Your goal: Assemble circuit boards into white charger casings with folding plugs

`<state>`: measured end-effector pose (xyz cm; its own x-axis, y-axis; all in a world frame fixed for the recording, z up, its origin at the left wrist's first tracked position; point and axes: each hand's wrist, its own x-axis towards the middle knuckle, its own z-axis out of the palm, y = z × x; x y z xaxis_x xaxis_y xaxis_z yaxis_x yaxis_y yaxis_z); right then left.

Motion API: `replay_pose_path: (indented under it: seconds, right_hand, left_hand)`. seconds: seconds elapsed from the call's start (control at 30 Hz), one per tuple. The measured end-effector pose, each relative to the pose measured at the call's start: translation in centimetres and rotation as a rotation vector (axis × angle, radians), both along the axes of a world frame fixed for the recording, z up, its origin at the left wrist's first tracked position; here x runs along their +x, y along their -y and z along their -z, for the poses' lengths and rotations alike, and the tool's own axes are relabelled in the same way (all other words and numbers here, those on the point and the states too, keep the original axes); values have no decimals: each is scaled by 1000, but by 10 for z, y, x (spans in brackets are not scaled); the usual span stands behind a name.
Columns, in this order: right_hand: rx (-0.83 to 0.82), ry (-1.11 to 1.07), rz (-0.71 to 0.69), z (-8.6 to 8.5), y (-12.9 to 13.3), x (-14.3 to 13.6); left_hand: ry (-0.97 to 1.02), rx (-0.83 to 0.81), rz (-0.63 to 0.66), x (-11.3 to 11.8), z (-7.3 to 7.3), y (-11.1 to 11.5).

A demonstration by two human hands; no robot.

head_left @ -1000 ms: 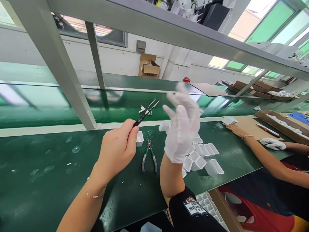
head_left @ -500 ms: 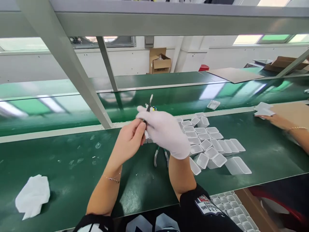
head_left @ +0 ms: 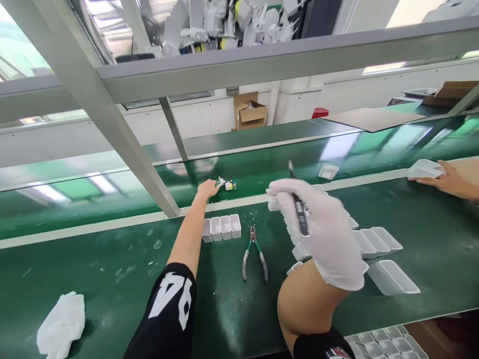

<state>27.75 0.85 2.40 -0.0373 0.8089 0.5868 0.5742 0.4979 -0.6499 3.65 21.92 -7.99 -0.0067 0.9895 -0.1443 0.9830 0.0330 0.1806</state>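
My left hand (head_left: 208, 189) stretches out to the green belt, its fingers closed at a small white part (head_left: 221, 182). Right beside that part lies a small white piece with yellow and blue bits (head_left: 231, 185). My right hand (head_left: 318, 224), in a white glove, is raised over the white trays and wrapped around a slim black tool with pale lettering (head_left: 300, 214). The tool points up and away; its exact kind does not show. Between my arms, green-and-grey cutting pliers (head_left: 253, 249) lie on the table with handles spread. A short row of white trays (head_left: 225, 227) stands left of them.
Many white trays (head_left: 377, 240) crowd the table at right, partly behind my glove. A crumpled white cloth (head_left: 62, 324) lies at left. A metal post (head_left: 123, 134) rises near my left arm. At far right, a co-worker's hand (head_left: 449, 179) holds a white tray (head_left: 424, 168).
My hands have come apart. The left has reached forward to the belt, and the right has moved right with the black tool. The pliers and tray row are uncovered; the view has tilted.
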Motion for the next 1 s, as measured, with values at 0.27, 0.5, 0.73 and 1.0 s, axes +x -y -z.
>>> replay_pose_path:
  seconds: [0.27,0.5,0.73,1.0]
  right_hand:
    - [-526,556,110,14,-53,-10]
    - [-578,519,-31,22,-65,-22]
    - [-485,439,89,10,-56,-39]
    - [-351,118,-144,14,-19,-84]
  left_hand:
    - [-212,15,83,-6,-5,-8]
    - [-395,105,293,-19,-62,8]
    - [-416,267,569,-24,-135,75]
    - [-95,256,532,4,-182,151]
